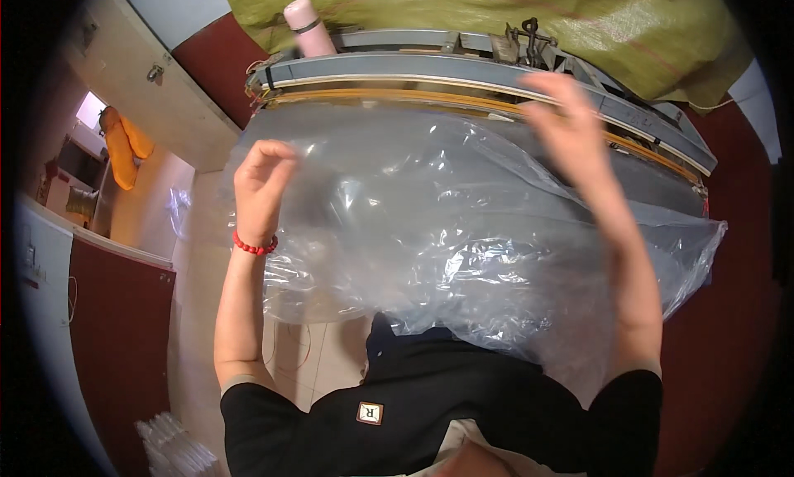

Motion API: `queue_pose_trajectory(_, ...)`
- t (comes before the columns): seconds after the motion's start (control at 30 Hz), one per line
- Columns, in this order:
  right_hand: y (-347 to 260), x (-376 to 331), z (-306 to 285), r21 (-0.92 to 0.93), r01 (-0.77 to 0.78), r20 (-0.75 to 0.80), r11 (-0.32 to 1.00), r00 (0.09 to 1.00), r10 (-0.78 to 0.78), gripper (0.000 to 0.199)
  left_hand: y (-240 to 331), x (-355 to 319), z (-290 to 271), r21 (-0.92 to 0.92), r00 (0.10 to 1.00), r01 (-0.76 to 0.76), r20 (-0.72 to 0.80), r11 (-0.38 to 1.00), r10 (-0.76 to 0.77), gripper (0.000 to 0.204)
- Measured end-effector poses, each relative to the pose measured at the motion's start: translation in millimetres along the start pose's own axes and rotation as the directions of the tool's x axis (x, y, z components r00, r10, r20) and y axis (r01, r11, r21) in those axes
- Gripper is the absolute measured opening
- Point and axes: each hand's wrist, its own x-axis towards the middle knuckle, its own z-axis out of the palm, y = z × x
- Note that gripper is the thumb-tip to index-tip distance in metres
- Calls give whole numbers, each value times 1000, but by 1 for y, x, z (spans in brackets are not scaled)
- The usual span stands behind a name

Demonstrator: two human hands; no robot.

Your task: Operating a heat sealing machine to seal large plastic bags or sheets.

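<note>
A large clear plastic sheet or bag spreads over the grey surface in front of me, creased and shiny, its near edge hanging by my waist. Over its left part is my left hand, with a red bead bracelet at the wrist. Its thumb and fingers are closed in a pinch; what lies between the fingertips, if anything, I cannot make out. My right hand is raised over the far right side, near the long grey metal bar of a machine. Motion blurs it, but thumb and fingers stand apart with nothing seen between them.
An orange strip runs along the bar. Behind it stand a pink bottle and a dark metal clamp, before a green woven sheet. A door is at the left; clear plastic bundles lie lower left.
</note>
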Motion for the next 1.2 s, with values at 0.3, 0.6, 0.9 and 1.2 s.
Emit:
queue_pose_trajectory(0.3,-17,-7,122,450,-211,462,868,887,-24,18,13,-28,-25,360,916,121,318,925,-244,17)
queue_pose_trajectory(0.6,181,-152,-141,-93,-641,-149,762,766,626,19,-86,-126,36,134,639,-10,763,991,-97,11)
queue_pose_trajectory(0.9,193,-418,-477,-126,-936,-799,329,292,526,27,-96,-132,-4,577,452,-23,734,816,-506,14)
queue_pose_trajectory(1.2,187,-414,-457,-64,-991,-843,119,117,526,50,-161,-215,-145,999,398,-35,13,-1,-917,52)
